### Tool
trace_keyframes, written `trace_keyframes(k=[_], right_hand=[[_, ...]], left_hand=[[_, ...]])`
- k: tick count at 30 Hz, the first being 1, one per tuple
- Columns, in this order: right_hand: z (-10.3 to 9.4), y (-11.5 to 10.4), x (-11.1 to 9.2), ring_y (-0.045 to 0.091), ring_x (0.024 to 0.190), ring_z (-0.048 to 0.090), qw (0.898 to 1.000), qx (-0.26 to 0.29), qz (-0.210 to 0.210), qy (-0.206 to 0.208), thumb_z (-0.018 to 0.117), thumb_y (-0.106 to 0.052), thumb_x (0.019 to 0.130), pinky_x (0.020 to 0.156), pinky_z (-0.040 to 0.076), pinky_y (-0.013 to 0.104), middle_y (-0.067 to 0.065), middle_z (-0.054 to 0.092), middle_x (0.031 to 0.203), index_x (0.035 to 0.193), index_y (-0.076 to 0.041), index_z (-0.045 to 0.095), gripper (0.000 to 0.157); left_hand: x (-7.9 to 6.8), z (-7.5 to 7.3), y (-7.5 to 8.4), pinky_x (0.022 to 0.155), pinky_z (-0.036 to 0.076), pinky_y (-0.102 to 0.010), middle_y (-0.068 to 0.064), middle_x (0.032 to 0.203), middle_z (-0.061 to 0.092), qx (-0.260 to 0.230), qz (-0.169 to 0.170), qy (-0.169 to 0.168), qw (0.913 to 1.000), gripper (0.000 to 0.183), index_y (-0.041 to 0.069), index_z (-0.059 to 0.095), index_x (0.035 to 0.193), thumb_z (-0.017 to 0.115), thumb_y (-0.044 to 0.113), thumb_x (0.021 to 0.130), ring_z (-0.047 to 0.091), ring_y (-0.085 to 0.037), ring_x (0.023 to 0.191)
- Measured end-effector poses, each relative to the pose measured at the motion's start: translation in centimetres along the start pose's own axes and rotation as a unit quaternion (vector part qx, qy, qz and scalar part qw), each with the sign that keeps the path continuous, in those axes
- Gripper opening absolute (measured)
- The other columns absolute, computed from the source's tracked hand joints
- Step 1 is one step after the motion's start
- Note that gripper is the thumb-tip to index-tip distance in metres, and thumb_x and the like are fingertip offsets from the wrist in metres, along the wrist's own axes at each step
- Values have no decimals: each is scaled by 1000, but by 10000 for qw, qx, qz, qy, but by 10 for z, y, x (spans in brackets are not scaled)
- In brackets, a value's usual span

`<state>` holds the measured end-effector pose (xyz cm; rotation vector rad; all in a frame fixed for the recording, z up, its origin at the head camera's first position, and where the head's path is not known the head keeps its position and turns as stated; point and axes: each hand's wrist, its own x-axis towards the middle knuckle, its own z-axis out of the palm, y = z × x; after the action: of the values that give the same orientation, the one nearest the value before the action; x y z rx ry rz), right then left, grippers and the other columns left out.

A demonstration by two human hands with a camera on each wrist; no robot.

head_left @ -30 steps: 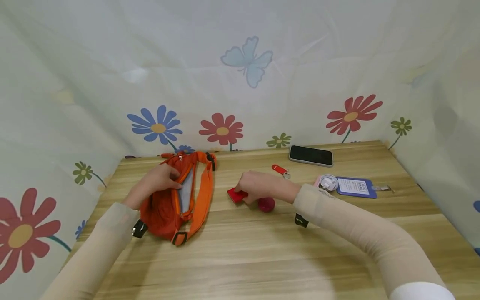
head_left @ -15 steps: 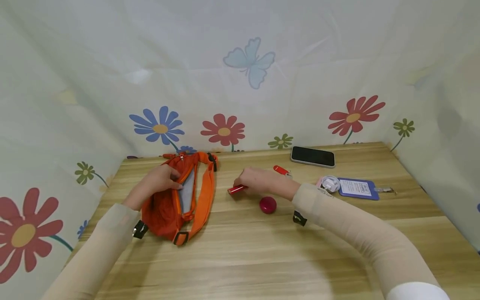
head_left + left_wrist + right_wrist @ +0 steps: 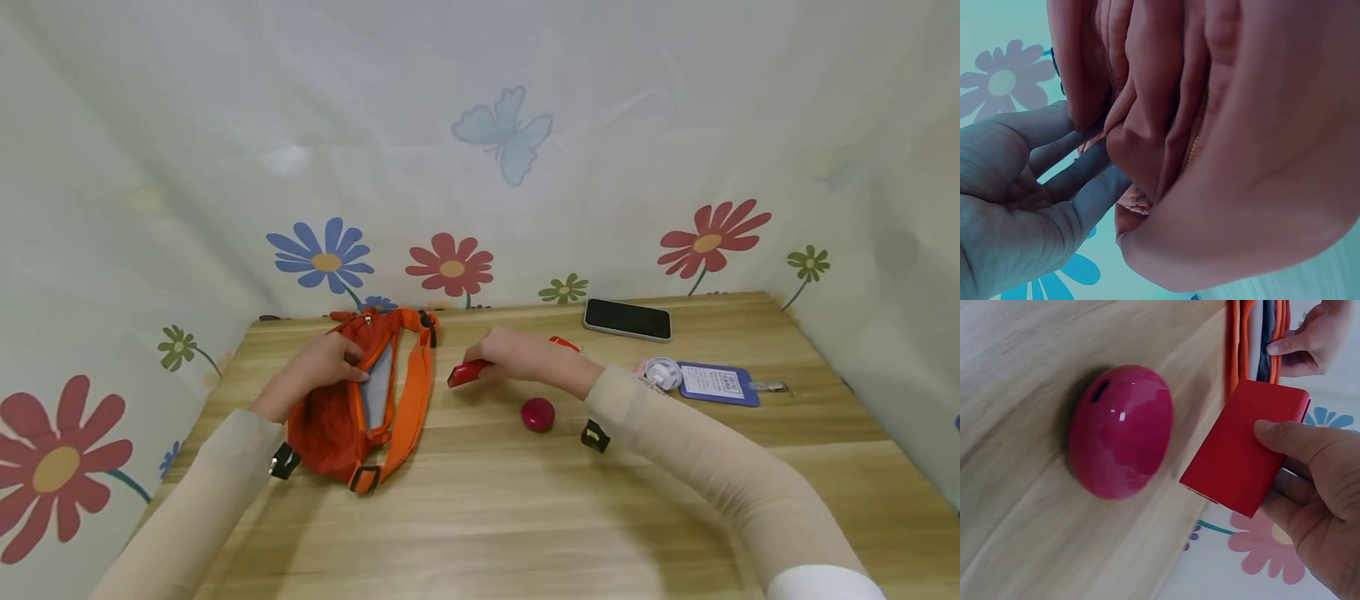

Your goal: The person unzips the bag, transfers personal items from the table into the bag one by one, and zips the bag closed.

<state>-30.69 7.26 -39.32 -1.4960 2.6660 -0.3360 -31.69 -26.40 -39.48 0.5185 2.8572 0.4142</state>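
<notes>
An orange waist bag [image 3: 330,425] lies on the left of the table with its zip undone, showing a grey lining. My left hand [image 3: 318,367] pinches the edge of its opening; in the left wrist view those fingers [image 3: 1094,194] go partly behind the folds of cloth. Between right thumb and fingers I hold a small flat red box [image 3: 1247,444], tilted and raised off the table. That right hand [image 3: 510,354] is to the right of the bag's strap. A glossy dark-pink rounded case [image 3: 1121,431] sits on the wood below the right hand.
A phone [image 3: 627,320] lies at the back. Near it are a red key tag [image 3: 565,342], partly hidden by the right arm, a coiled white cable [image 3: 662,373] and a blue card holder [image 3: 718,383]. A small black item [image 3: 595,436] lies under the right forearm.
The right hand has lifted the red box from the table and turned it, moving slightly left and up. My left hand stays at the bag's opening.
</notes>
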Motion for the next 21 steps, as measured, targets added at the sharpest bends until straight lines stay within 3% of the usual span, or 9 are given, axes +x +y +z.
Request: trace_keyframes(k=[8, 15, 21], right_hand=[[-9, -9, 1, 18, 79, 67, 9998, -55, -43, 191, 74, -11, 93, 77, 57, 26, 6, 75, 94, 111, -6, 74, 19], [-10, -14, 0, 14, 76, 66, 9997, -39, 111, 214, 73, -15, 94, 75, 56, 23, 2, 74, 92, 114, -9, 74, 20], [-9, -14, 2, 12, 70, 60, 9991, 136, 214, 341, 72, -15, 95, 69, 53, 22, 1, 70, 83, 106, -10, 73, 12]], left_hand=[[-3, 1, 1, 69, 43, -30, 3, 75, 63, -50, -63, 24, 10000, 14, 6, 77, 91, 82, 17, 85, 52, -18, 72], [-5, 0, 3, 70, 43, -31, 3, 75, 63, -11, -82, 12, 10000, 14, 6, 77, 92, 82, 17, 86, 52, -18, 72], [-4, -1, 6, 68, 40, -30, 5, 70, 57, 28, -37, 74, 10000, 11, 7, 76, 87, 82, 16, 85, 49, -18, 70]])
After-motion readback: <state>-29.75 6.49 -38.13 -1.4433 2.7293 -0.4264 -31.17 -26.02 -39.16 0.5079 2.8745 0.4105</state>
